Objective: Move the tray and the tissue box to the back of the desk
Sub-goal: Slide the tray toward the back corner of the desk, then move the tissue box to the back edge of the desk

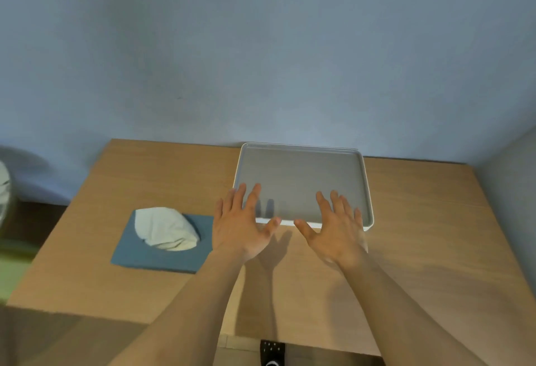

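Head view: left hand (242,225), bare forearm extended forward, palm down, fingers spread and unclenched, fingertips over the near-left corner of the tray (301,175), thumb at its near rim; grasping nothing. Right hand (338,230), same pose, fingers splayed over the near-right part of the tray, thumb pointing inward just short of the near rim; also holding nothing. Whether either palm touches the tray cannot be told. Tray: grey, shallow, white-rimmed, flat on the tabletop (420,220), far edge at the tabletop's back edge against the wall (261,46), right of centre. Tissue box (162,242): blue, one white tissue standing out, toward the left edge at mid-depth, just beside the left hand. Bare wood lies between the box and the back edge, and right of the tray up to the right edge.
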`<state>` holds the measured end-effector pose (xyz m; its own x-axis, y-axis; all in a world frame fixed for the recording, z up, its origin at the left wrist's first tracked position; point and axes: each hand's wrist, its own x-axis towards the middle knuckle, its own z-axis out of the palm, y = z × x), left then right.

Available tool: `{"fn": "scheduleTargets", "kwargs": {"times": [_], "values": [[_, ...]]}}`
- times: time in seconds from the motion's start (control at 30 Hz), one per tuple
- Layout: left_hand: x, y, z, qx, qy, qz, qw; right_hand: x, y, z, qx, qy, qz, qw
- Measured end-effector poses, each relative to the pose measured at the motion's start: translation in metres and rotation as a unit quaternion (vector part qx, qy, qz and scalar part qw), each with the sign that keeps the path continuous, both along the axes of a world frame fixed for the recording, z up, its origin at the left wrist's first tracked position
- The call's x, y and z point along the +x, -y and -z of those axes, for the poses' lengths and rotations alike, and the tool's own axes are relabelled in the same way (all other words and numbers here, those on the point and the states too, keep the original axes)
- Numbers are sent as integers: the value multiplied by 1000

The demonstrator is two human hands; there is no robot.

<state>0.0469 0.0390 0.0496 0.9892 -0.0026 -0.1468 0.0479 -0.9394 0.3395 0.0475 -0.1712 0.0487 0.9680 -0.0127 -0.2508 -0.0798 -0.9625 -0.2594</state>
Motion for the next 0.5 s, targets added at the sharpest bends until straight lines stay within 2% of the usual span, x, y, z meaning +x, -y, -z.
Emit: {"fn": "scheduleTargets", "kwargs": {"times": [0.13,0.33,0.5], "values": [[-39,-29,-9,-8,15,-7,1000,-29,-27,-5,4,-5,-21,1000],[-55,-83,-17,-30,42,7,999,-48,-75,-10,1,-14,-29,999],[-53,-151,-10,-105,113,-51,987,-42,-135,-6,79,-48,29,995]]}}
